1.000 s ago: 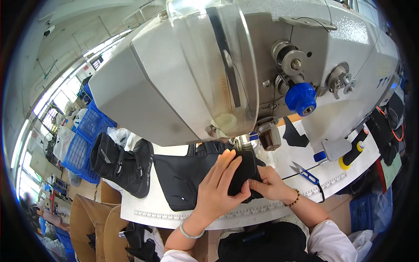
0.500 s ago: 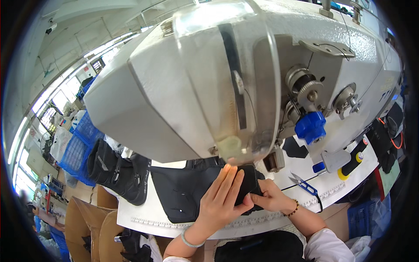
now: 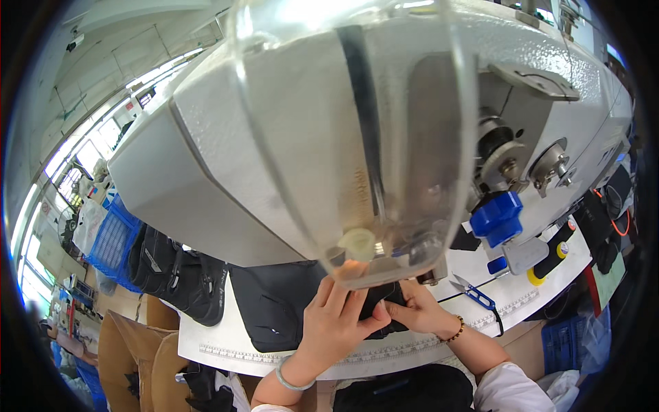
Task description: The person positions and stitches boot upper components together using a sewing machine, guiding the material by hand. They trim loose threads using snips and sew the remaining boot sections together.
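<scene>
A black material piece (image 3: pixel 264 309), perhaps part of a boot, lies on the white table under the head of a large sewing machine (image 3: pixel 226 206). My left hand (image 3: pixel 333 319) rests on the piece with fingers stretched forward and apart. Its fingertips pass behind the clear plastic guard (image 3: pixel 357 172), so they show only dimly. To its right, my right hand (image 3: pixel 422 312) pinches the piece's right edge between thumb and fingers. Both thumbs are close together. The needle area is hidden by the guard and my hands.
Blue thread snips (image 3: pixel 480 295) lie right of my hands, near dark thread spools (image 3: pixel 549 264). A printed ruler strip (image 3: pixel 274 360) follows the table's front edge. Black boots (image 3: pixel 182 275) stand at left beside a blue crate (image 3: pixel 113 237); an open cardboard box (image 3: pixel 130 350) is below.
My view has come closer to the machine, whose guard now looks larger and covers my left fingertips. The left fingers have spread and bent slightly; the right hand keeps its pinch.
</scene>
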The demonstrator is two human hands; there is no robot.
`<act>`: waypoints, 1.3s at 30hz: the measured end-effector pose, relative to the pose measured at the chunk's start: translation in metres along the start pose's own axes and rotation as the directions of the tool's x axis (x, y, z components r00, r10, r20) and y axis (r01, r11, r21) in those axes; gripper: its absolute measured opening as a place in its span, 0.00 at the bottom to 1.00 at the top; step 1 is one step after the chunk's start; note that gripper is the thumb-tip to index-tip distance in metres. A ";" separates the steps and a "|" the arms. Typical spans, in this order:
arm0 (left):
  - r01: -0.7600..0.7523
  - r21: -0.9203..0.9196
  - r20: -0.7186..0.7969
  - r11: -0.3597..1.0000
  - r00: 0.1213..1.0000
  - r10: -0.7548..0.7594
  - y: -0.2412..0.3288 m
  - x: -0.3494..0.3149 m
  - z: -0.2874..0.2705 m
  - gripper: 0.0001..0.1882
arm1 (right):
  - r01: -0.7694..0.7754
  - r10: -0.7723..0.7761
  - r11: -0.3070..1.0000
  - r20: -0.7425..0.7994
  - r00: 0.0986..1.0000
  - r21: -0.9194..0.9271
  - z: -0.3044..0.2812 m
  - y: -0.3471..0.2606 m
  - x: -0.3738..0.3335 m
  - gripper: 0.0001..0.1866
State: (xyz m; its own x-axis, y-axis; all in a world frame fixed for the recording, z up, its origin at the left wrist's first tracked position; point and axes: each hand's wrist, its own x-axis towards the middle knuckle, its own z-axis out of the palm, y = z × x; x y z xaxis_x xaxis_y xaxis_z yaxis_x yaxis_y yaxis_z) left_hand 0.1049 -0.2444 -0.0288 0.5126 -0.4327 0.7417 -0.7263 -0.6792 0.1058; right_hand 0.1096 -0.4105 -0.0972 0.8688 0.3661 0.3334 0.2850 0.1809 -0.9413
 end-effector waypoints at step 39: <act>0.028 0.092 -0.088 0.995 0.996 -0.020 0.013 -0.003 0.008 0.12 | -0.071 0.076 0.994 -0.054 0.996 0.082 0.016 -0.003 -0.002 0.07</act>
State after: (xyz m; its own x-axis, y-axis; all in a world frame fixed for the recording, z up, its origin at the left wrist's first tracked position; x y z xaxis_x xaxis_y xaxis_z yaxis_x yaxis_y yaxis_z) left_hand 0.0977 -0.2567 -0.0352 0.4845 -0.3653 0.7949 -0.6663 -0.7429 0.0648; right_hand 0.1006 -0.3967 -0.0939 0.9083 0.3294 0.2578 0.1882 0.2285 -0.9552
